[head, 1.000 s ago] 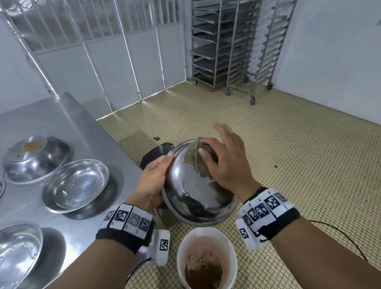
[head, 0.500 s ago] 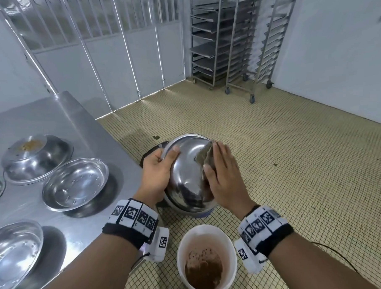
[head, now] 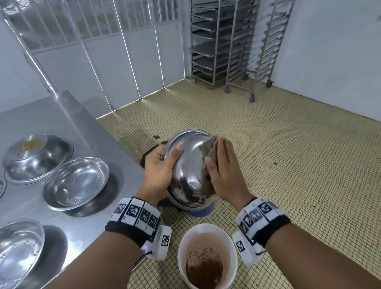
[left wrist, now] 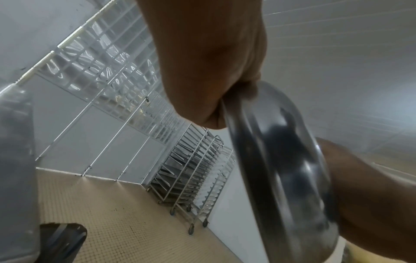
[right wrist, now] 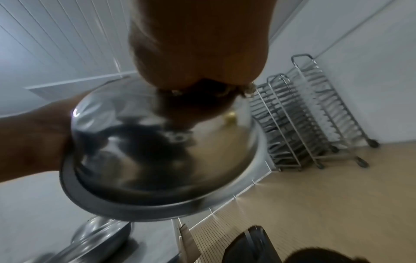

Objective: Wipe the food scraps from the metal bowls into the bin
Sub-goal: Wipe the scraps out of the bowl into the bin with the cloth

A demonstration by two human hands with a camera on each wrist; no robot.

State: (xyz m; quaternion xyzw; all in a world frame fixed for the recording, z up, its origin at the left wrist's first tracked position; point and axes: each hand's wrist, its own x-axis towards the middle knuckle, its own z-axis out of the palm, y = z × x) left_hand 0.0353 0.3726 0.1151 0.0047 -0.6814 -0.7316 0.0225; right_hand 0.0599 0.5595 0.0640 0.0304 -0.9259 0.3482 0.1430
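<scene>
Holding item one, a metal bowl (head: 190, 166), tilted on edge above the floor, the left hand (head: 158, 169) is gripping its left rim, thumb lying across the shiny outer surface and fingers curling behind the rim. Pressing against the bowl's right side, the right hand (head: 224, 175) is keeping its fingers straight and together, trapping a grey-brown cloth (head: 209, 151) between palm and metal; whether the thumb is curling round the cloth cannot be told. Sitting between the two hands, the bowl is hanging over a dark bin (head: 148, 155) and a blue-rimmed container (head: 202, 210) on the tiled floor (head: 295, 161). Standing nearer the person, just below the bowl in the head view, a white bucket (head: 206, 259) is holding brown scraps. Resting on the steel table (head: 53, 119) to the left are an upturned bowl with brown residue on its base (head: 36, 158), an upright empty bowl (head: 76, 185) and another upright bowl (head: 15, 257) near the edge. Standing against the far wall are wheeled tray racks (head: 231, 40).
</scene>
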